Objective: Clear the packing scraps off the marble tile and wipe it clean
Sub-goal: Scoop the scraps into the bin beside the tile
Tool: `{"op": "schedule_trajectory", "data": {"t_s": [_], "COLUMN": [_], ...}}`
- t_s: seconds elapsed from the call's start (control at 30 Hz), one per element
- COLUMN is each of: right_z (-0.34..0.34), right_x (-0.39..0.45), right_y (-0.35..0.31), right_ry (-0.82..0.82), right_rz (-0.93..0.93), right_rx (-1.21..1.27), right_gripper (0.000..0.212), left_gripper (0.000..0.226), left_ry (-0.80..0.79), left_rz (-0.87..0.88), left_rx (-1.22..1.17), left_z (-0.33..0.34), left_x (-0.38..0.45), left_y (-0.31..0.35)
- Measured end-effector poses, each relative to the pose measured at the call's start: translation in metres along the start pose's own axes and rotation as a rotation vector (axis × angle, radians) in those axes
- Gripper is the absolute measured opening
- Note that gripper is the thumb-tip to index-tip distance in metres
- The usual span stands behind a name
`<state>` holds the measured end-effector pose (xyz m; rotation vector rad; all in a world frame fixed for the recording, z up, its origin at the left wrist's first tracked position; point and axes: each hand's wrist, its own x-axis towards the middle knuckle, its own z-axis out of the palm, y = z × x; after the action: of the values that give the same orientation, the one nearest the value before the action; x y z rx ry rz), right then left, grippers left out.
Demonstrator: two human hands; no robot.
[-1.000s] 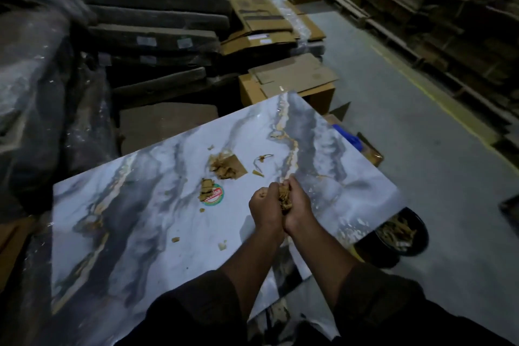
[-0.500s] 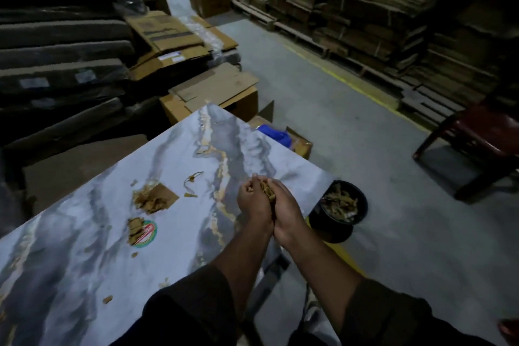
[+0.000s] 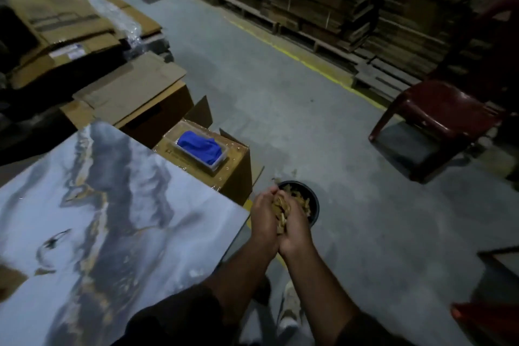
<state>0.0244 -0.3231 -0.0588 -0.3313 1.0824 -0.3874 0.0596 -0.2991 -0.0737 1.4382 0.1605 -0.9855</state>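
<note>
- Two hands, our left hand point(image 3: 264, 218) and right hand point(image 3: 295, 229), cup one clump of packing scraps point(image 3: 280, 209) between them, over the black bucket point(image 3: 314, 205) on the floor.
- We judge it best to part them low over the rim, so nothing scatters.
- Marble tile point(image 3: 112, 205) lies flat at our left, long axis seemingly running left from this corner beside the bucket.

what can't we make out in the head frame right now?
- Black bucket: near rim and most contents hidden behind the cupped left hand and right hand.
- Scraps: amount held hidden by the palms, motion-blurred.
- Marble tile: left and near parts cut off by the frame edge and sleeve.
</note>
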Motion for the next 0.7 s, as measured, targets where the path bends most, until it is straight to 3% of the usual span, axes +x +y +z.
{"op": "schedule_trajectory", "data": {"t_s": [0.03, 0.13, 0.37, 0.57, 0.7], "right_z": [-0.01, -0.044, -0.092, -0.131, -0.14], "right_x": [0.026, 0.105, 0.263, 0.379, 0.419], "right_y": [-0.009, -0.032, -0.041, -0.031, -0.032], "right_ry": [-0.049, -0.018, 0.165, 0.224, 0.215], "right_rz": [0.121, 0.188, 0.203, 0.191, 0.269], "right_rx": [0.2, 0.238, 0.05, -0.044, 0.009], "right_gripper": [0.045, 0.038, 0.036, 0.029, 0.052], "left_gripper": [0.034, 0.015, 0.027, 0.037, 0.044], "left_ry": [0.05, 0.159, 0.242, 0.268, 0.256], "left_rz": [-0.003, -0.05, -0.133, -0.368, -0.427], "left_rx": [-0.032, -0.15, 0.1, -0.112, -0.16], "left_z": [0.013, 0.044, 0.078, 0.093, 0.091], "left_x": [0.02, 0.077, 0.219, 0.314, 0.349], "left_y": [-0.008, -0.033, -0.106, -0.164, -0.184]}}
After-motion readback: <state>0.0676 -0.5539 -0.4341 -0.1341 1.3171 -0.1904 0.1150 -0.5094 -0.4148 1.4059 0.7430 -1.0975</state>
